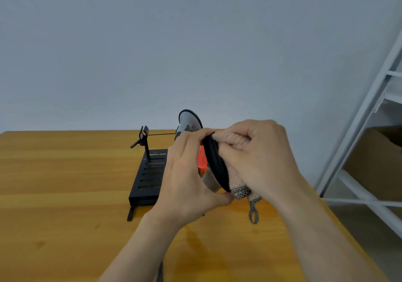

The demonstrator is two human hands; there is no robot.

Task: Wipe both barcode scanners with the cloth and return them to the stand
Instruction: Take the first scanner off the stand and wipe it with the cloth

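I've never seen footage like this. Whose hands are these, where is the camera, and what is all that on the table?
There is no machine here. These are a person's two bare hands, filmed by one wide-angle camera worn on the head, looking forward and down.

The left hand grips a barcode scanner, the thing with the black rim and orange trigger. The right hand holds a beige cloth bunched against the scanner's head, apparently wiping it.

On the wooden table sits a black slotted stand with an empty clip holder on its post. A second scanner, grey with a black rim, rises behind the hands, and its lower part is hidden. At the right edge is a white shelf frame.
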